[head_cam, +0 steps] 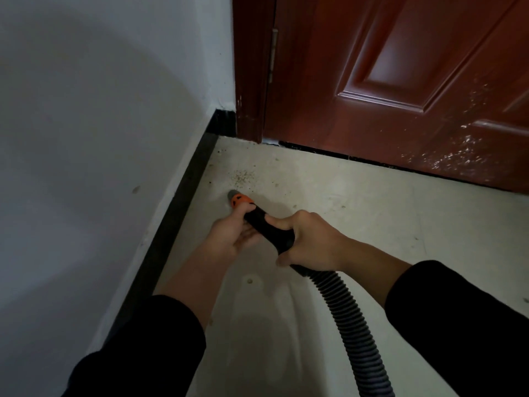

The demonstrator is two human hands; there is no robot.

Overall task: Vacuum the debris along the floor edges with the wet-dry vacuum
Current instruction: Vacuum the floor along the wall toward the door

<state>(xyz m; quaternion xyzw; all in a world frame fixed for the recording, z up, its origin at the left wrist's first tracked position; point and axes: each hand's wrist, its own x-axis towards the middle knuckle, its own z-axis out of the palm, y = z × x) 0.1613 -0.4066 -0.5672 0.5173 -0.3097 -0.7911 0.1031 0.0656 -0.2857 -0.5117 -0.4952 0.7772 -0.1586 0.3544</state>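
Tip of grey-nosed black plastic vacuum wand with orange collar at pale floor, near black skirting and speckled brown debris | we see left hand gripping it forward, right hand behind.

sleeves: black, long | pushed up forearms | hands: bare

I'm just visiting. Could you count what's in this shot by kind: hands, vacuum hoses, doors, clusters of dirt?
Hands: 2 (left hand, right hand)
Vacuum hose: 1
Door: 1
Debris patch near the corner: 1
Total: 5
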